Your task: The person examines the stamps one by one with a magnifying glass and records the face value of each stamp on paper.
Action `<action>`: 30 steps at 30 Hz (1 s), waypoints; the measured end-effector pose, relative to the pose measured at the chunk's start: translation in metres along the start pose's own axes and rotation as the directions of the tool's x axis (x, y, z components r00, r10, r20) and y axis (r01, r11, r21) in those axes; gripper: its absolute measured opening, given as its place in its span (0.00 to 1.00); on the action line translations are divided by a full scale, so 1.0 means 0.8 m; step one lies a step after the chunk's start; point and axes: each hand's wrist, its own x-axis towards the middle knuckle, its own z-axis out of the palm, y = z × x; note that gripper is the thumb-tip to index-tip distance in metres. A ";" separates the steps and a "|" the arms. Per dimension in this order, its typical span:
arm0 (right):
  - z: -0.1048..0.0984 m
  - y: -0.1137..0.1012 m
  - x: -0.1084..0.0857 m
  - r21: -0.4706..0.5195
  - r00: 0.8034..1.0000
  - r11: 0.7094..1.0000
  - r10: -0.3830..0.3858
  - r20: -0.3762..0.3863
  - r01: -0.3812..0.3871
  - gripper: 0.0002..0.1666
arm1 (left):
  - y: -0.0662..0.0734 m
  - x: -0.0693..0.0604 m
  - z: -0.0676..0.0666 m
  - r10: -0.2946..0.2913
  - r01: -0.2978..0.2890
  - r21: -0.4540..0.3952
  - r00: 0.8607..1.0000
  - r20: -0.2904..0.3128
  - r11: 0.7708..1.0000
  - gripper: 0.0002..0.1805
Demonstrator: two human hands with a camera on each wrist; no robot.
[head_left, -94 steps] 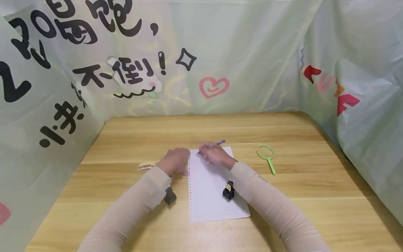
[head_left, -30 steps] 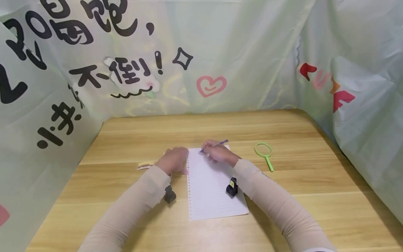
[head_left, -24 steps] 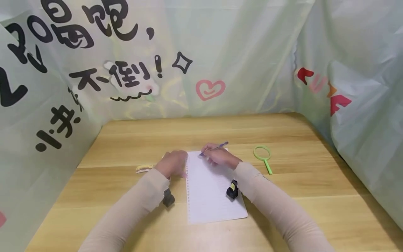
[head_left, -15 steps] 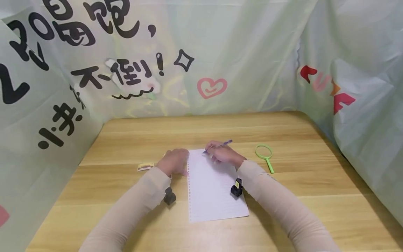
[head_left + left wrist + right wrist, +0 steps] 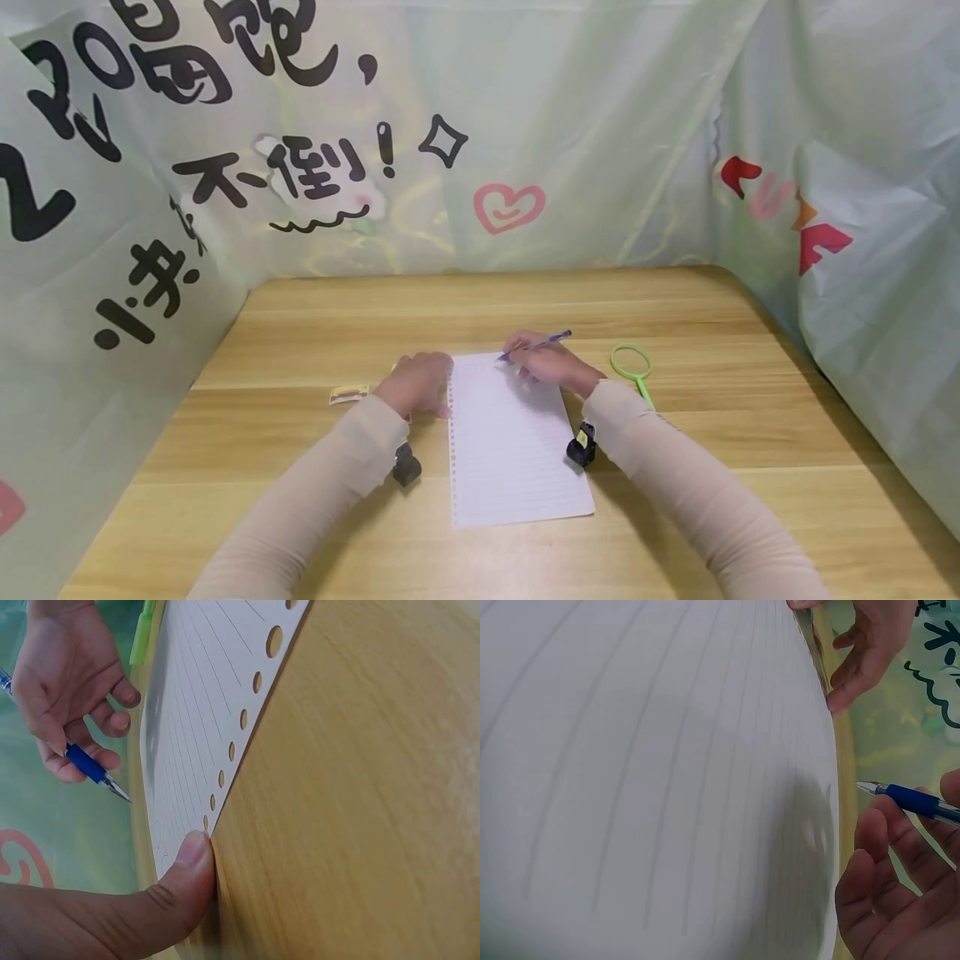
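Observation:
A blue pen [image 5: 536, 344] is pinched in my right hand [image 5: 551, 364], over the upper part of a lined sheet of paper [image 5: 517, 467] with punched holes down its left side. Both wrist views show the pen's tip raised a little off the paper. My left hand [image 5: 418, 382] rests at the sheet's upper left edge. Its thumb [image 5: 176, 892] presses on the holed border in the left wrist view, and its other fingers [image 5: 847, 679] reach the paper's edge in the right wrist view. Faint marks show near the sheet's top.
A green magnifying glass [image 5: 642, 379] lies right of the paper, its handle end hidden behind the right sleeve. Left of the left hand lies a small printed card [image 5: 348, 395], and something under that hand is mostly hidden. Printed cloth [image 5: 585, 133] surrounds the wooden table [image 5: 337, 317].
My right hand has shifted rightward along the top of the sheet with the pen, and its sleeve now covers the magnifying glass's handle end. The left hand has stayed in place.

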 end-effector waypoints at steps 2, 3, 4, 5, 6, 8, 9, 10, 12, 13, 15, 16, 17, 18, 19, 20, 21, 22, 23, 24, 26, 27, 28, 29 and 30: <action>-0.005 0.001 0.000 0.002 1.000 1.000 -0.015 0.001 0.015 0.12 | 0.000 0.000 -0.001 0.005 -0.005 0.001 1.000 -0.007 1.000 0.26; -0.007 0.001 -0.001 -0.002 1.000 1.000 -0.019 0.002 0.019 0.11 | 0.001 0.000 -0.002 0.006 -0.007 -0.002 1.000 -0.011 1.000 0.26; -0.010 0.000 -0.003 -0.010 1.000 1.000 -0.019 0.001 0.019 0.11 | 0.001 0.001 -0.003 0.007 -0.007 0.002 1.000 -0.013 1.000 0.26; -0.012 0.000 -0.003 -0.017 1.000 1.000 -0.021 0.003 0.021 0.11 | 0.001 0.001 -0.003 0.008 -0.008 0.001 1.000 -0.015 1.000 0.26; -0.015 0.000 -0.004 -0.024 1.000 0.999 -0.026 0.004 0.026 0.11 | 0.001 0.001 -0.004 0.008 -0.008 0.001 1.000 -0.016 1.000 0.27; -0.019 0.000 -0.007 -0.039 0.999 0.999 -0.032 0.005 0.032 0.12 | 0.001 0.002 -0.005 0.010 -0.010 -0.003 1.000 -0.020 1.000 0.27; -0.022 0.001 -0.008 -0.047 0.999 0.998 -0.035 0.002 0.035 0.12 | 0.002 0.002 -0.006 0.011 -0.011 -0.003 1.000 -0.022 1.000 0.27; -0.024 0.002 -0.009 -0.057 0.999 0.998 -0.041 -0.001 0.041 0.11 | 0.002 0.002 -0.006 0.012 -0.012 0.001 1.000 -0.024 1.000 0.27; -0.026 0.004 -0.011 -0.070 0.999 0.997 -0.039 -0.001 0.039 0.10 | 0.001 0.002 -0.006 0.011 -0.011 0.001 1.000 -0.026 1.000 0.28; -0.026 0.005 -0.012 -0.075 0.999 0.996 -0.039 -0.001 0.039 0.10 | 0.001 0.002 -0.005 0.011 -0.012 -0.003 1.000 -0.025 1.000 0.28; -0.026 0.008 -0.015 -0.084 0.999 0.996 -0.042 -0.004 0.042 0.08 | 0.001 0.001 -0.003 0.009 -0.009 -0.005 1.000 -0.024 1.000 0.27; -0.025 0.010 -0.017 -0.087 0.999 0.995 -0.046 0.003 0.046 0.08 | 0.000 0.001 -0.001 0.007 -0.007 -0.005 1.000 -0.021 1.000 0.27; -0.024 0.011 -0.018 -0.088 0.999 0.995 -0.049 0.008 0.049 0.08 | -0.001 0.000 0.001 0.006 -0.006 -0.005 1.000 -0.016 1.000 0.26; -0.025 0.012 -0.020 -0.095 0.998 0.994 -0.061 0.011 0.061 0.08 | -0.001 0.000 0.002 0.007 -0.007 -0.006 1.000 -0.016 1.000 0.26; -0.026 0.012 -0.021 -0.107 0.997 0.991 -0.074 0.011 0.074 0.08 | -0.001 0.000 0.002 0.008 -0.008 -0.010 1.000 -0.016 1.000 0.26; -0.028 0.013 -0.021 -0.121 0.996 0.989 -0.084 0.010 0.085 0.08 | -0.001 0.001 0.002 0.008 -0.008 -0.006 1.000 -0.017 1.000 0.26; -0.030 0.014 -0.022 -0.135 0.996 0.986 -0.093 0.010 0.094 0.08 | -0.001 0.002 0.001 0.009 -0.009 0.001 1.000 -0.017 1.000 0.26; -0.032 0.014 -0.022 -0.147 0.995 0.984 -0.097 0.012 0.098 0.08 | 0.000 0.002 0.001 0.008 -0.008 0.004 1.000 -0.016 1.000 0.26; -0.034 0.015 -0.023 -0.160 0.995 0.982 -0.103 0.012 0.104 0.08 | 0.000 0.003 0.000 0.008 -0.008 0.009 1.000 -0.016 1.000 0.26; -0.035 0.015 -0.024 -0.172 0.994 0.979 -0.106 0.010 0.106 0.07 | 0.000 0.003 0.000 0.006 -0.005 0.010 1.000 -0.014 1.000 0.27; -0.037 0.017 -0.025 -0.185 0.994 0.977 -0.108 0.007 0.108 0.07 | 0.000 0.004 0.000 0.002 -0.002 0.015 1.000 -0.005 1.000 0.28; -0.038 0.017 -0.027 -0.191 0.994 0.976 -0.110 0.006 0.109 0.07 | 0.000 0.004 0.001 0.000 0.000 0.016 1.000 -0.002 1.000 0.28; -0.038 0.017 -0.028 -0.194 0.994 0.975 -0.112 0.003 0.111 0.07 | -0.001 0.005 0.001 -0.002 0.002 0.015 1.000 0.002 1.000 0.28; -0.038 0.017 -0.030 -0.197 0.993 0.974 -0.118 0.000 0.116 0.07 | -0.001 0.005 0.002 -0.004 0.004 0.013 1.000 0.004 1.000 0.28; -0.039 0.017 -0.032 -0.206 0.992 0.971 -0.128 -0.004 0.124 0.07 | -0.001 0.005 0.003 -0.007 0.007 0.007 1.000 0.007 1.000 0.28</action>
